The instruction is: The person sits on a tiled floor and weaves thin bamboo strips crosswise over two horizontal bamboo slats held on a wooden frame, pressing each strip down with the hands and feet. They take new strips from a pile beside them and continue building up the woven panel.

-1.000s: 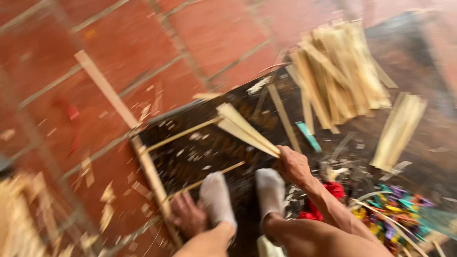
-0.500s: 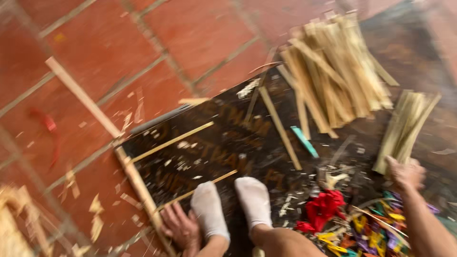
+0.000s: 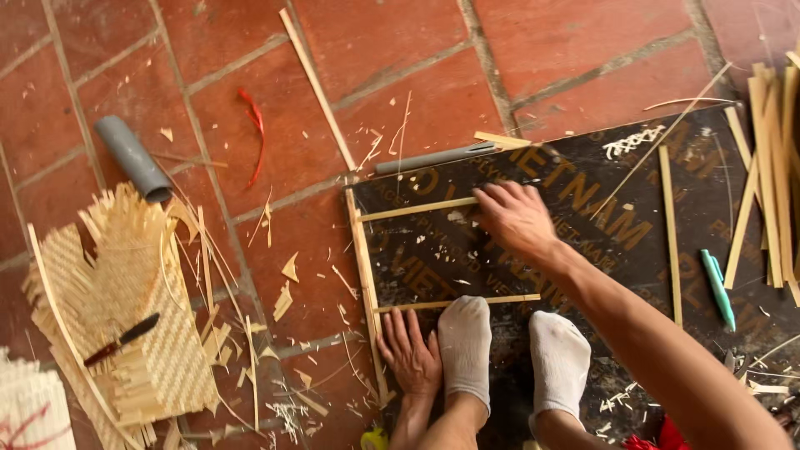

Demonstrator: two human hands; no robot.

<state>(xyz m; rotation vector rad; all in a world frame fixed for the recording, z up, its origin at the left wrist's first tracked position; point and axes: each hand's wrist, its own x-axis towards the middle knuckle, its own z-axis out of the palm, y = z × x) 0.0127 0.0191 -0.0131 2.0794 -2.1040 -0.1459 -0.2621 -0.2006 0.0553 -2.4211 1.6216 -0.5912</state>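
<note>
Bamboo frame (image 3: pixel 367 275) lies on dark board (image 3: pixel 583 217), before my socked feet (image 3: pixel 467 350). My left hand (image 3: pixel 410 354) presses flat, fingers spread, on its upright strip; right hand (image 3: pixel 517 218), loosely open, rests at upper crosspiece (image 3: pixel 417 209).

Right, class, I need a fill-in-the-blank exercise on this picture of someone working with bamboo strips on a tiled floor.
1. The right hand rests on the upper crosswise bamboo strip, which lies on a ______ board.
2. The left hand presses flat beside the long upright strip, next to a foot in a ______ sock.
3. A dark-handled knife lies on the ______ mat at the left.

Missing words: dark; white; woven
</note>
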